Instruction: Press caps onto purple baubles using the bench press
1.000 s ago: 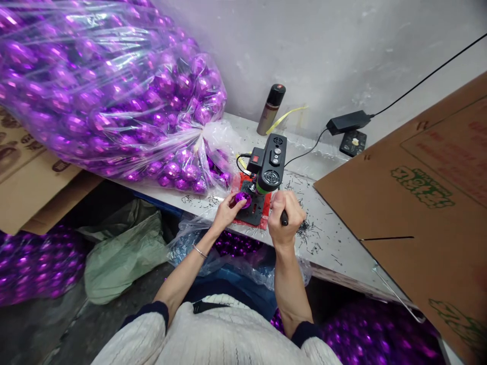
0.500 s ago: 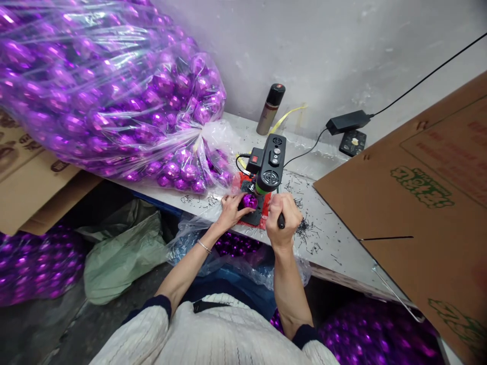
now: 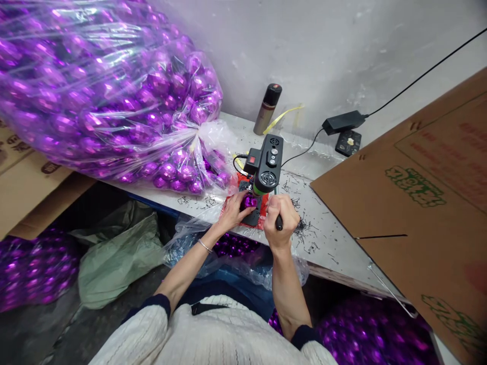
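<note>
A small black bench drill [image 3: 266,165] stands on a red mat on the white table [image 3: 327,238]. My left hand [image 3: 234,213] is closed around a shiny purple ball [image 3: 249,202], keeping it on the drill's black base under the head. My right hand [image 3: 280,220] makes a fist round the drill's black lever handle [image 3: 279,223], just right of the base. Black shavings lie scattered around the drill.
A huge clear bag of purple balls [image 3: 106,91] lies on the table's left. A spray can [image 3: 267,102] and a power adapter [image 3: 342,122] sit by the wall. Cardboard sheets [image 3: 414,192] lean at right. More purple balls [image 3: 369,334] fill bags below; a green bag [image 3: 114,253] lies on the floor.
My left hand slid the purple ball further in under the drill head. My right hand pulled the lever handle down and a little left.
</note>
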`<act>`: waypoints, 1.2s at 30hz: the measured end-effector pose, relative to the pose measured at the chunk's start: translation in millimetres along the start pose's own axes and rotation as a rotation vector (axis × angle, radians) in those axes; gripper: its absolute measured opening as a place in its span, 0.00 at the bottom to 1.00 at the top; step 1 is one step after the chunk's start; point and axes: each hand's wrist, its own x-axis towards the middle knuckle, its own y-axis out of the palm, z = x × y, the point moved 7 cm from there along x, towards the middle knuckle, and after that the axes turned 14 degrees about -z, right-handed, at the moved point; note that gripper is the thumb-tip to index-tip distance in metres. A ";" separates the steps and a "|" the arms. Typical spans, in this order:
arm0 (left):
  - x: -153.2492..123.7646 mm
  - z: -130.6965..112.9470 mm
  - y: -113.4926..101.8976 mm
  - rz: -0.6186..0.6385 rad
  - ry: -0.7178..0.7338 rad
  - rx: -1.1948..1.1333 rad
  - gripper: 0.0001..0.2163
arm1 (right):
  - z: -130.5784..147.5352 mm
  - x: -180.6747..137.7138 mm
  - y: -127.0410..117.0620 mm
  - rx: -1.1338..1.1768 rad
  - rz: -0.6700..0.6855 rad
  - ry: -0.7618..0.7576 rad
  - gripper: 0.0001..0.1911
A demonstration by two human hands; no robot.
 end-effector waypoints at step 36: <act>-7.2 8.5 5.2 -0.121 0.010 -0.014 0.21 | -29.6 -61.9 7.2 0.082 -0.173 -0.001 0.12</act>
